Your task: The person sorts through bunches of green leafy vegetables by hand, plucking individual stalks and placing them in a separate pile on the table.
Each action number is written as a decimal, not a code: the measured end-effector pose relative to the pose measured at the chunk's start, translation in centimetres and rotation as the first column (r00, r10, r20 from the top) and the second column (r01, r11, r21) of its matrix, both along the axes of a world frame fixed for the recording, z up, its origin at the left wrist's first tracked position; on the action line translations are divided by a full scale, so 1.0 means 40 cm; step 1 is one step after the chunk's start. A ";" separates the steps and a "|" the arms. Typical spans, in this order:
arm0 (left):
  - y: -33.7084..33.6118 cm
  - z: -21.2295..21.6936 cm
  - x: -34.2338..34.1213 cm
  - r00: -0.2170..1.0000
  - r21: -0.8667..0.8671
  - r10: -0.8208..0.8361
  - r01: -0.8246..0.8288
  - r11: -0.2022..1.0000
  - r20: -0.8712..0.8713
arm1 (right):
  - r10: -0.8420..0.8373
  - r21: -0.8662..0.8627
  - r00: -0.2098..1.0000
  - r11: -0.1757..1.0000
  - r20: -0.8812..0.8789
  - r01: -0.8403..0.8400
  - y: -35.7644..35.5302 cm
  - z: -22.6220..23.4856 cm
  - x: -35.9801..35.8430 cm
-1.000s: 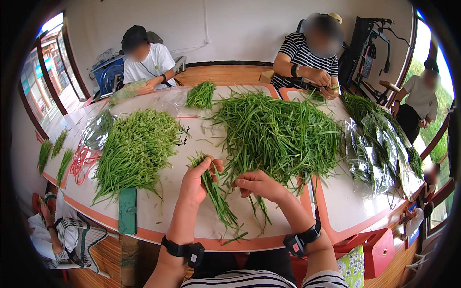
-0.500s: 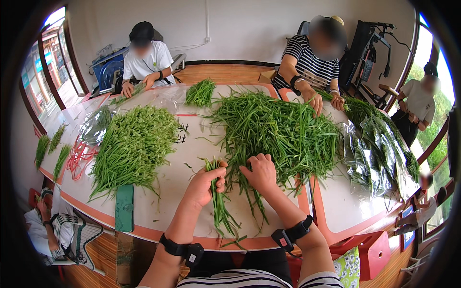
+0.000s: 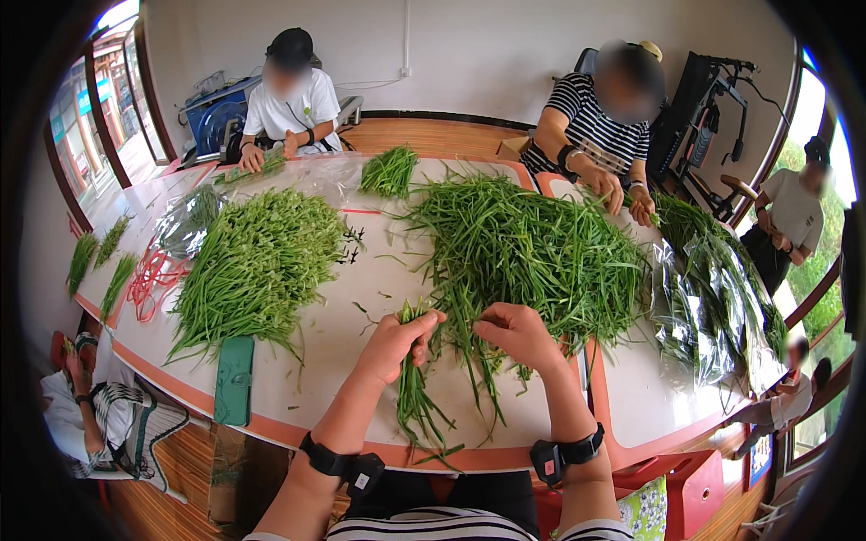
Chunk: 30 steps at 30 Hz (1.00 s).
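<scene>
A bunch of long leafy green stalks (image 3: 417,408) is gripped in my left hand (image 3: 394,347), its leaves hanging toward the table's near edge. My fingers close round its upper end. To the right, my right hand (image 3: 521,335) is closed in a pinch at the near edge of a big loose heap of green stalks (image 3: 528,239). What lies between those fingertips, if anything, is too small to make out. Some stalks (image 3: 483,383) trail down from the heap between my hands. Left of them lies a wide pile of paler, trimmed-looking stalks (image 3: 257,261).
A green case (image 3: 235,380) lies at the near left edge of the white table (image 3: 352,270). Red ties (image 3: 153,281) and small bundles (image 3: 115,287) are farther left. Plastic-wrapped greens (image 3: 713,307) lie right. Two people work across the table, handling stalks; a red stool (image 3: 690,487) stands below.
My right hand has drawn slightly right, its fingers now pinched together. My left hand still grips its bunch. The whole view has shifted a little.
</scene>
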State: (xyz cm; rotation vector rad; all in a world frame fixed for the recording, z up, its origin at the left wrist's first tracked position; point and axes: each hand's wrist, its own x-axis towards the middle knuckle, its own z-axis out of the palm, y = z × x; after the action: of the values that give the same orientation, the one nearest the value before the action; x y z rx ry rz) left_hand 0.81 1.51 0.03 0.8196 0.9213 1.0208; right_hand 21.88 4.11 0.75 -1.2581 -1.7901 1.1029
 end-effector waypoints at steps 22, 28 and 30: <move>0.007 -0.009 -0.003 0.998 -0.003 0.003 -0.003 1.000 0.056 | -0.339 0.521 0.879 0.844 0.335 0.127 0.024 -0.095 -0.049; 0.013 -0.022 -0.005 0.991 -0.011 -0.020 0.018 1.000 -0.130 | -0.242 0.450 0.968 0.873 0.070 0.186 -0.012 -0.013 -0.047; 0.012 -0.017 -0.002 0.994 -0.123 -0.108 0.106 0.987 -0.010 | -0.071 0.214 0.997 0.974 -0.021 0.074 -0.046 -0.008 -0.063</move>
State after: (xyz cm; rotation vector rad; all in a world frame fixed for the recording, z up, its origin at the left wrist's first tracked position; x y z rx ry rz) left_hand 0.71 1.99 -0.66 0.7674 0.9346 0.8565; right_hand 19.34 2.27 0.41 -1.1738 -1.7858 0.8501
